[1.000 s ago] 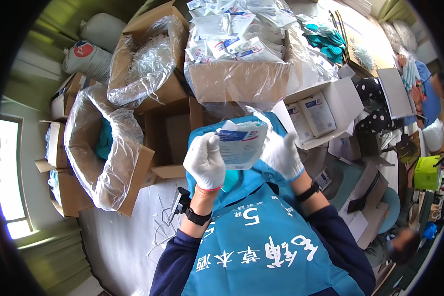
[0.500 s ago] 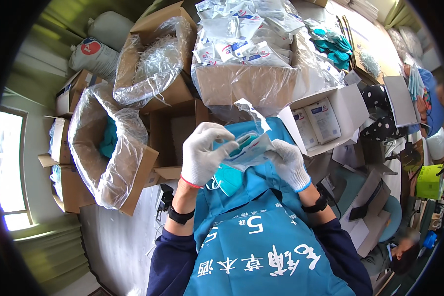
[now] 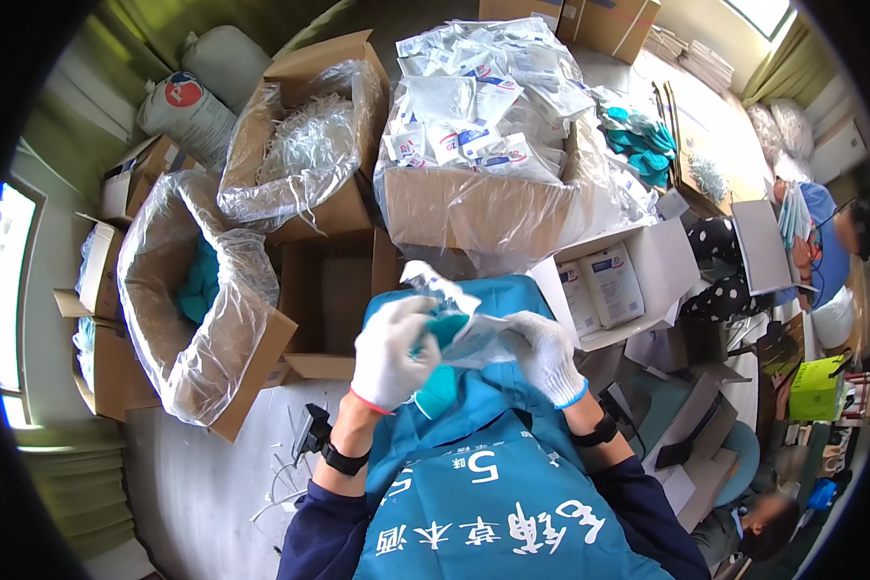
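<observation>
My right hand (image 3: 545, 359), in a white knit glove, pinches the edge of a clear-and-white printed plastic pouch (image 3: 483, 344) above my lap. The pouch's torn white top strip (image 3: 437, 286) sticks up. A teal face mask (image 3: 445, 329) shows at the pouch's opening. My left hand (image 3: 393, 353), also gloved, is curled against this mask, its fingers closed and somewhat blurred. Just below, a second teal face mask (image 3: 439, 391) lies on my blue apron (image 3: 474, 512), partly behind my left hand.
Ahead, a large carton (image 3: 483, 208) is heaped with packaged pouches. An open white box (image 3: 662, 266) with packets stands to the right. Plastic-lined cartons hold white strands (image 3: 309, 140) and teal masks (image 3: 201, 280) on the left. A co-worker (image 3: 826, 242) sits far right.
My left hand's fingers have curled in from the pouch's mouth. The pouch and its torn strip have shifted left and tilted. The whole view has moved, with the boxes lower in the picture.
</observation>
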`<state>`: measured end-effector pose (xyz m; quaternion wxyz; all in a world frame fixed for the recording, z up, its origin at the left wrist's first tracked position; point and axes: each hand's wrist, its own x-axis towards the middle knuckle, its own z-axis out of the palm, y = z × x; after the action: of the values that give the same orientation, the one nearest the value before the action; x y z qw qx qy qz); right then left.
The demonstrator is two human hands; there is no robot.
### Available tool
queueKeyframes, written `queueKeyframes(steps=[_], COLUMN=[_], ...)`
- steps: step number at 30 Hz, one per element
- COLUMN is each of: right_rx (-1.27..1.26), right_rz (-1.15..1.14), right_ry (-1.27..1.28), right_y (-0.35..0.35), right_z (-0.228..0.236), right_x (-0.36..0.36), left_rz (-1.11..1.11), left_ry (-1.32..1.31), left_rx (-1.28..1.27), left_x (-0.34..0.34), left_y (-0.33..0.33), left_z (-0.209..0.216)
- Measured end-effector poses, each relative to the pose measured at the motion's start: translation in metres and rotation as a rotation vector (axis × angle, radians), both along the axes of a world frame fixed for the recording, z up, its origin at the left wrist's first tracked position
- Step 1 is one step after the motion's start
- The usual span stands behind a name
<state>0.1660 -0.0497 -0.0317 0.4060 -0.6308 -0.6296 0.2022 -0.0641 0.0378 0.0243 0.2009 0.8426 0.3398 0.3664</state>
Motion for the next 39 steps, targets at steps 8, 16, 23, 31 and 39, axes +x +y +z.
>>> queueKeyframes(steps=[8,16,23,31,39], right_rx=[-0.060,0.038,-0.371,-0.714,-0.014], right_rz=[-0.003,-0.499,0.229,0.101,0.619], right_ry=[-0.011,-0.248,-0.161,0.078,-0.117], right_y=[0.060,0.216,0.102,0.023,0.041], right_z=[0.031,0.105,-0.039,-0.073,0.049], right_x=[0.042,0.089,-0.022,-0.082,-0.064], left_rz=[0.787,0.932,1.046,0.653,0.502], left_ry=[-0.455,-0.039,-0.194,-0.634,-0.718], left_rx=[0.120,0.067,0.021,-0.522,-0.416], left_x=[-0.116,-0.155,-0.165,-0.137,-0.094], left_y=[0.009,-0.019,-0.036,-0.016,0.009], left_z=[0.011,-0.022,-0.052,-0.060,-0.049])
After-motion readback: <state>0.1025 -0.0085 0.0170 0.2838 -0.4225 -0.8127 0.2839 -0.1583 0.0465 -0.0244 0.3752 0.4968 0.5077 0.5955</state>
